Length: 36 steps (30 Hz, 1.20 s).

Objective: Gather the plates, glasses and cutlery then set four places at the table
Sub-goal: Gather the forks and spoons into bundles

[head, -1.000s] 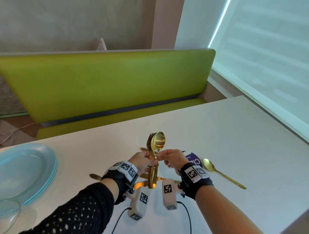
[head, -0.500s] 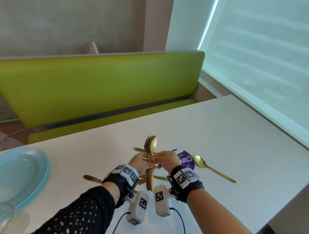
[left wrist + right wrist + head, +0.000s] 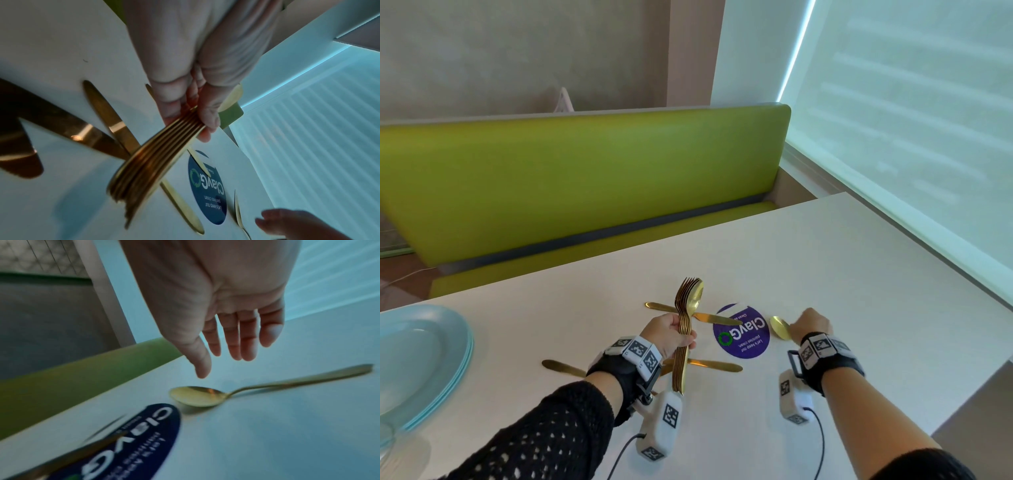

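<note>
Two hands are over the white desk (image 3: 825, 274). The left hand (image 3: 667, 334) has its fingers (image 3: 174, 105) curled tight round a bunch of gold forks and spoons (image 3: 685, 329), held upright above the desk. The right hand (image 3: 810, 325) holds nothing. Its fingers (image 3: 246, 340) are straight and a bit apart, and they hang just over a gold spoon (image 3: 197, 395) without touching it. That spoon lies flat on the desk, just right of a round purple sticker (image 3: 743, 334). Two gold knives lie flat too: one (image 3: 717, 318) far of the left hand, tip on the sticker, and one (image 3: 715, 366) nearer, under the bunch. Blue plates (image 3: 421, 359) sit stacked at the left edge. A green bench (image 3: 571, 178) stands at the far side.
</note>
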### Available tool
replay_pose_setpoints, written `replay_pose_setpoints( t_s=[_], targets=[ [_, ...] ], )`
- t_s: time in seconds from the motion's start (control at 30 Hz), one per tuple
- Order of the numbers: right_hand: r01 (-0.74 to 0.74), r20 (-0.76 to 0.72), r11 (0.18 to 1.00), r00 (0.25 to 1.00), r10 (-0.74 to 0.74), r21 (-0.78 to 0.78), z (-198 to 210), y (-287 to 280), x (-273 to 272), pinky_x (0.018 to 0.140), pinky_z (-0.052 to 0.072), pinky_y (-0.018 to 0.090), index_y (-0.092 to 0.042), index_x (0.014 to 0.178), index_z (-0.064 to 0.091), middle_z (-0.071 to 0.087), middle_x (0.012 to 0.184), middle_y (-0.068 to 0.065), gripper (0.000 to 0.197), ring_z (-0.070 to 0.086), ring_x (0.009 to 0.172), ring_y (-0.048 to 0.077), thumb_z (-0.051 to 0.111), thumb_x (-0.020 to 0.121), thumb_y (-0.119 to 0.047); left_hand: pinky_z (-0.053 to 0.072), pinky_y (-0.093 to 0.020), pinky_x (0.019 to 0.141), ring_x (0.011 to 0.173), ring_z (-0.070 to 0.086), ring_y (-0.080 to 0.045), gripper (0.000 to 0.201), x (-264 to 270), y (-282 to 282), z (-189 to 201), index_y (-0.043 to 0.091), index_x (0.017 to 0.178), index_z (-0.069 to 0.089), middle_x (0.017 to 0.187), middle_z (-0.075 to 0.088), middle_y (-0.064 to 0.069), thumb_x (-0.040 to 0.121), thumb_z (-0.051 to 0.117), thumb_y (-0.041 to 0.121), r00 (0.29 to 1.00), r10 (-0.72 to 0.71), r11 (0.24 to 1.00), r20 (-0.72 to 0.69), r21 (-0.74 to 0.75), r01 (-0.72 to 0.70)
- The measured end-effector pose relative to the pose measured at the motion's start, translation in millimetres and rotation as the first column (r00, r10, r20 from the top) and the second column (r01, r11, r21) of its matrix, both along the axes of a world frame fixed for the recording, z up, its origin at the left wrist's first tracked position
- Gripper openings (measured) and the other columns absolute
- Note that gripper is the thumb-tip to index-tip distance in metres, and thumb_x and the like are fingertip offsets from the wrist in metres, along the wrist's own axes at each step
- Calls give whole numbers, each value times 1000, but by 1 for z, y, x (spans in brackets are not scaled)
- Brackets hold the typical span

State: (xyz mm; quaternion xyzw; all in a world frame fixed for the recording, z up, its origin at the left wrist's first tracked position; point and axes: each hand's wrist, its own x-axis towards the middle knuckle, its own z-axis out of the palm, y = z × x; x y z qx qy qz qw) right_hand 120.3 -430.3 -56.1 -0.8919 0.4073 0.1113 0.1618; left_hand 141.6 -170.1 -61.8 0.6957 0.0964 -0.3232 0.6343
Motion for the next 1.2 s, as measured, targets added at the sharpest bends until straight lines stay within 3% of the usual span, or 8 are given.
replay_pose_setpoints(
  t_s=[0.13, 0.4, 0.57, 0.83, 0.9, 1.0, 1.1, 1.2],
  targets=[
    [-42, -162, 995, 986, 27, -86, -14, -14, -16, 92, 50, 32, -7, 106, 67, 65, 117, 13, 26, 59, 112, 29, 50, 87, -15, 49, -21, 58, 70, 64, -17, 19, -2, 1, -2, 12, 86, 55, 81, 65, -3, 85, 60, -7, 999, 0, 999, 42, 37, -2],
    [-119, -201, 976, 976, 81, -185, -28, -9, -24, 96, 40, 32, -14, 112, 62, 63, 118, 5, 31, 56, 114, 22, 39, 92, -9, 53, -39, 85, 87, 67, -26, 20, -3, -4, -3, 15, 84, 56, 86, 68, -3, 85, 61, -4, 998, 1, 995, 57, 97, -6],
    [-153, -210, 970, 971, 112, -190, -27, -7, -24, 91, 40, 29, -15, 106, 64, 66, 112, 4, 32, 61, 107, 21, 37, 91, -6, 52, -32, 78, 87, 67, -23, 18, -4, -8, -2, 16, 87, 55, 90, 69, -4, 86, 62, 0, 998, -20, 993, 66, 116, 12],
    [-240, -8, 964, 970, 242, 115, -8, 12, -6, 80, 51, 27, -15, 90, 70, 70, 94, 2, 16, 65, 91, 21, 59, 88, -26, 54, -41, 87, 92, 68, -26, 18, -4, -18, 1, 14, 80, 59, 94, 69, -8, 85, 61, -3, 1000, 18, 998, 7, 61, -18],
    [-240, 221, 870, 963, 156, 431, -3, 26, -6, 65, 50, 25, -21, 73, 66, 65, 74, -3, 14, 60, 69, 16, 64, 86, -25, 55, -38, 76, 83, 66, -21, 17, -5, -21, 3, 11, 81, 59, 89, 68, -6, 86, 59, -5, 997, 56, 998, -51, -2, -56],
    [-229, 317, 561, 946, -63, 796, 2, 55, -11, 50, 34, 20, -17, 68, 65, 58, 68, 3, 21, 44, 50, 8, 63, 89, -17, 54, -34, 66, 75, 64, -18, 17, -10, -25, 10, 8, 82, 58, 85, 66, -7, 87, 57, -8, 992, 77, 993, -102, -81, -86],
    [-245, 293, 353, 952, -90, 903, 8, 80, -18, 49, 29, 19, -14, 71, 61, 55, 60, 0, 20, 42, 45, 6, 59, 91, -12, 55, -34, 60, 73, 63, -19, 17, -15, -23, 16, 7, 85, 59, 83, 65, -8, 87, 56, -9, 993, 61, 988, -106, -135, -75],
    [-270, 297, 311, 954, -43, 912, 14, 96, -26, 48, 32, 18, -16, 69, 62, 61, 59, -7, 22, 44, 45, 4, 59, 91, -12, 54, -32, 58, 73, 63, -20, 18, -21, -13, 21, 7, 88, 59, 81, 64, -10, 86, 56, -10, 994, 53, 983, -91, -168, -68]
  ],
)
